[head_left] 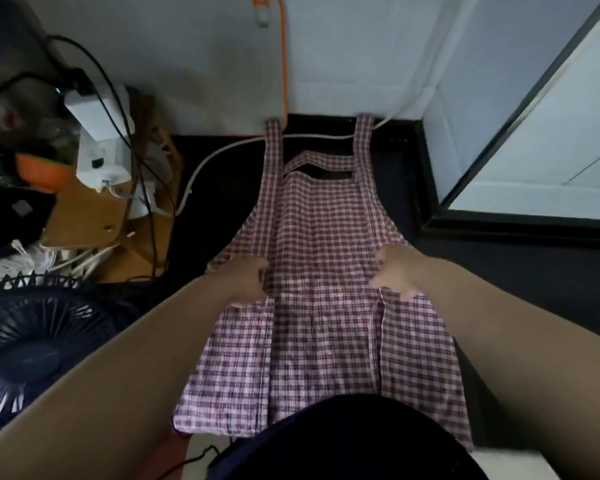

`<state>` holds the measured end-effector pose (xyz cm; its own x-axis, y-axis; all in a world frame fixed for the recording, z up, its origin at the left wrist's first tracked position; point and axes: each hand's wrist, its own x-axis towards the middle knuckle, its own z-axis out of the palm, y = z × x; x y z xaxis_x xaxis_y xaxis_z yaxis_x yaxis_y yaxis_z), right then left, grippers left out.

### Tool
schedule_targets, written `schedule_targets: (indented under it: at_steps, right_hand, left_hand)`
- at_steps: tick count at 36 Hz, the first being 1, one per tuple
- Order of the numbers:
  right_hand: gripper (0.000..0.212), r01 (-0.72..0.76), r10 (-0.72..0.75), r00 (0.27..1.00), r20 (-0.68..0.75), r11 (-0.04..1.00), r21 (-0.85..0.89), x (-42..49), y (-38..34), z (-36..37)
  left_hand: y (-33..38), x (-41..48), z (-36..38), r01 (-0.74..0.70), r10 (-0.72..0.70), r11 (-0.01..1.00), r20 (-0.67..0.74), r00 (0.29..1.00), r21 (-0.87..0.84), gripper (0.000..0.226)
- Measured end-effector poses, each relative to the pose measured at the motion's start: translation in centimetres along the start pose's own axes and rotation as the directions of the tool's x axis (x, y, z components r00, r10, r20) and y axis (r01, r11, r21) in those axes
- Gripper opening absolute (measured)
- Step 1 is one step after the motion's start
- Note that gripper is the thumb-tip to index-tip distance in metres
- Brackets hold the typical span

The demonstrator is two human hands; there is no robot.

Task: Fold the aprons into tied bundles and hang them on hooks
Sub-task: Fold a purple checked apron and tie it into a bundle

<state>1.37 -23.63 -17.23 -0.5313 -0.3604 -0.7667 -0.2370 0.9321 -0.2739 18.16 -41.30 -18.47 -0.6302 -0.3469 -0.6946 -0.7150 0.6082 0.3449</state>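
Red-checked apron [326, 237] flat on the black worktop [499, 268], straps [273, 150] towards its far edge. Gripping its folded-in left flap with the left hand [248, 282], fingers curled; pressing the right flap down with the right hand [397, 271], fingers spread apart.

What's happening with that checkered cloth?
A person is folding a red-and-white checked apron. It lies spread flat on a dark surface, with its straps pointing away from them. Their left hand and right hand are on it at the waist, one on each side. It isn't bundled or tied yet.
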Motion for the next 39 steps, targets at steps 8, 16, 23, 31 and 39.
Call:
schedule_targets:
  at_steps: [8,16,23,31,39]
  right_hand:
    - [0.08,-0.095,0.087,0.986,-0.142,0.994,-0.047,0.8,2.2,4.3]
    - [0.004,-0.109,0.047,0.973,-0.224,0.955,-0.274,0.9,1.6,4.9]
    - [0.016,0.242,-0.173,0.881,-0.44,0.965,0.104,-0.6,-0.9,4.3]
    - [0.02,0.494,-0.267,0.721,-0.64,0.845,0.204,0.6,-3.7,2.2]
    - [0.035,0.336,-0.326,0.929,-0.176,0.941,0.029,3.0,-4.8,3.9]
  left_hand:
    - [-3.4,1.2,3.8,0.061,-0.054,0.998,-0.179,0.982,0.034,0.027]
    - [-3.9,1.4,4.5,0.048,-0.034,0.997,-0.252,0.967,0.052,0.011]
    - [0.6,0.4,2.0,-0.165,0.122,0.982,-0.36,0.925,-0.089,0.01]
    - [2.8,2.8,-1.7,-0.298,0.064,0.916,-0.638,0.767,-0.267,0.011]
    - [2.3,6.3,1.6,-0.099,0.036,0.98,-0.341,0.939,-0.17,0.059]
